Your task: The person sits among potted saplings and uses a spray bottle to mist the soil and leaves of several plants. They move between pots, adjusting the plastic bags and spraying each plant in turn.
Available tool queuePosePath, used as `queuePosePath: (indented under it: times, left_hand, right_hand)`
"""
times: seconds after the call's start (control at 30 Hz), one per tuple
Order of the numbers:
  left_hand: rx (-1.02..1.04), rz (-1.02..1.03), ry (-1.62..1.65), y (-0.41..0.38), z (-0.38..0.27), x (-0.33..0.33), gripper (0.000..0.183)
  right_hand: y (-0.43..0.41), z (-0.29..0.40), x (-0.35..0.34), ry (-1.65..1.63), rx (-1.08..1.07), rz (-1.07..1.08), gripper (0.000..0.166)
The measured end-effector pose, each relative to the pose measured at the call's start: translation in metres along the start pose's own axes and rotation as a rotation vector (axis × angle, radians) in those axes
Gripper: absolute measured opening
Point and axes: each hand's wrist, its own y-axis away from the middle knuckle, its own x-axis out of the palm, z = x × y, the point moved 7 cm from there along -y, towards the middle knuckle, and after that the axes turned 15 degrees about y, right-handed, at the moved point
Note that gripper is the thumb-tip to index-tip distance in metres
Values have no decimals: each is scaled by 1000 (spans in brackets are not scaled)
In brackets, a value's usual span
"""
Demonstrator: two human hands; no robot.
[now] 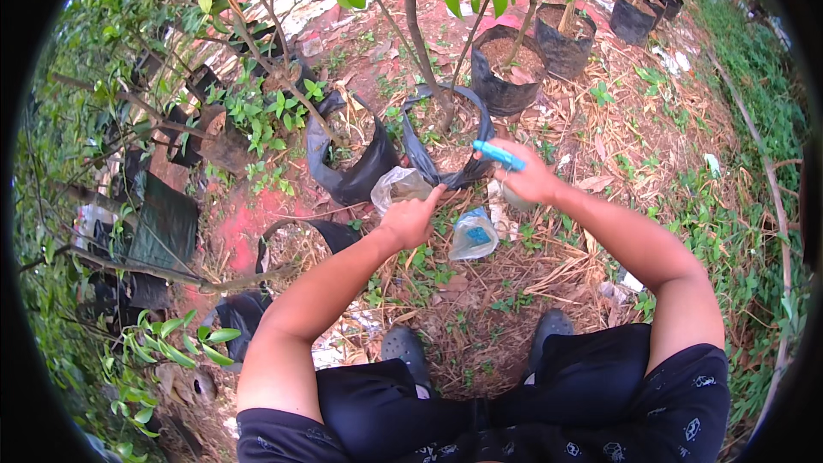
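My right hand (528, 173) is closed around a turquoise handle (499, 155) beside the rim of a black plastic grow bag (477, 164). A pale rounded thing (518, 198) shows under that hand, too covered to identify. My left hand (409, 222) has its index finger stretched toward the same rim, its other fingers curled. Just beyond it is a clear plastic bag (400, 188) with brownish content; whether the hand grips it is hidden. Between my hands, on the ground, sits an open clear plastic bag (474, 235) with blue material inside. A thin-trunked sapling (424, 45) rises from the grow bag.
Another black grow bag (353, 170) stands to the left, and potted saplings (511, 67) stand farther back. Leafy branches (173, 344) reach in from the left. A long bare branch (759, 135) lies along the right. Dry leaves and straw cover the ground around my clogs (405, 350).
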Motion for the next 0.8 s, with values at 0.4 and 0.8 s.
queuePosePath:
  times: [0.4, 0.8]
  left_hand:
    - [80, -48, 4, -3, 0, 1, 87]
    - [76, -40, 7, -2, -5, -2, 86]
  right_hand:
    - [25, 4, 14, 407, 62, 154, 25]
    - [9, 12, 32, 556, 309, 223, 33]
